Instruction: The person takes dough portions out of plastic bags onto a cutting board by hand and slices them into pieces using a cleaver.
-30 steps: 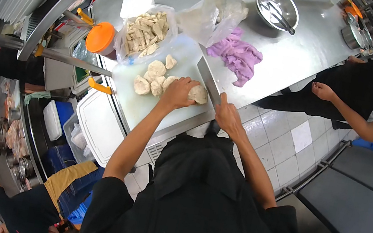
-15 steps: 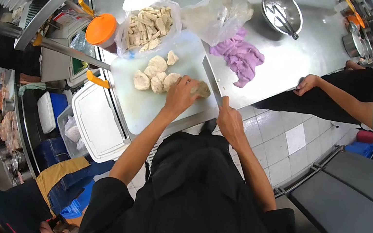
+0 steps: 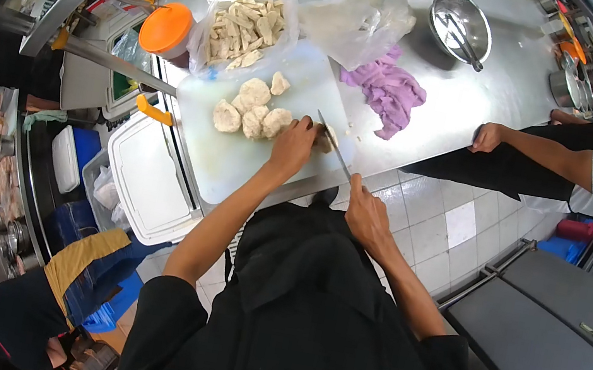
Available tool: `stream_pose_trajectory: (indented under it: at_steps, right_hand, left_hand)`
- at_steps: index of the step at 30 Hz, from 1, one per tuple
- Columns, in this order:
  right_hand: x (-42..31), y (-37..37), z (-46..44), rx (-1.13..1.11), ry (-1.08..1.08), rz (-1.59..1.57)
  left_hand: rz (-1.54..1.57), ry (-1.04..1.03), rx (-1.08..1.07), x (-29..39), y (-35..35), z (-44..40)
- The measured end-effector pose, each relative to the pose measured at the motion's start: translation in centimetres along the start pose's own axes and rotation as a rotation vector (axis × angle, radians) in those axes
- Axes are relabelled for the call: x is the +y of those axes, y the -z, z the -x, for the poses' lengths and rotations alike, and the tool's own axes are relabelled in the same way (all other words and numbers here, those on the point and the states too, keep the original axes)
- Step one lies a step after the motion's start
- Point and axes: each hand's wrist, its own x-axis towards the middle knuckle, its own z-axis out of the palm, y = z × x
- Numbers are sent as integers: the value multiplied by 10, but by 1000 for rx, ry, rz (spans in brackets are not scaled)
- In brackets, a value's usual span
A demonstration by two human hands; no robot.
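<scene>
My right hand is closed round the handle of a knife, its blade pointing up and left over the right part of the pale cutting board. Under the blade sits a greyish-brown food piece, partly hidden. My left hand presses on that piece with curled fingers, close to the blade. Several pale, lumpy food pieces lie to the left of my left hand. Behind them, an open plastic bag holds many pale cut strips.
A purple cloth, a clear plastic bag and a steel bowl with utensils stand on the steel table. An orange-lidded container is left of the board. One person stands at right, another at lower left.
The knife blade has moved left onto the food piece and turned more edge-on. My left hand has drawn its fingers in around the piece. The whole view has shifted slightly.
</scene>
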Motion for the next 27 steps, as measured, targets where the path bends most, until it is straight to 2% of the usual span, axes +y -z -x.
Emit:
stream_pose_trajectory:
  at_steps: [2, 4, 5, 7, 10, 13, 16, 20, 23, 25, 27]
  right_hand:
    - [6, -9, -3, 0, 24, 16]
    - [17, -29, -15, 134, 125, -21]
    - [18, -33, -18, 133, 119, -24]
    - [17, -31, -34, 137, 158, -29]
    - [10, -9, -36, 46, 66, -30]
    - [-9, 7, -23, 43, 13, -130]
    - [-14, 3, -11, 43, 59, -127]
    - [-7, -25, -23, 23, 12, -151]
    - [-4, -28, -45, 159, 147, -127]
    - [-11, -16, -53, 13, -24, -63]
    - [-15, -7, -48, 44, 3, -83]
  left_hand:
    - [-11, 5, -17, 0, 1, 1]
    - [17, 3, -25, 1, 4, 2]
    - [17, 0, -31, 1, 4, 5]
    - [153, 9, 87, 2, 4, 5]
    - [247, -30, 95, -4, 9, 5]
    - [188, -5, 67, -6, 7, 1]
    - [162, -5, 66, -5, 8, 0]
    - [121, 22, 48, -7, 9, -1]
    - [211, -22, 142, -12, 4, 2]
    - [310, -23, 118, -16, 6, 6]
    - [293, -37, 114, -18, 9, 4]
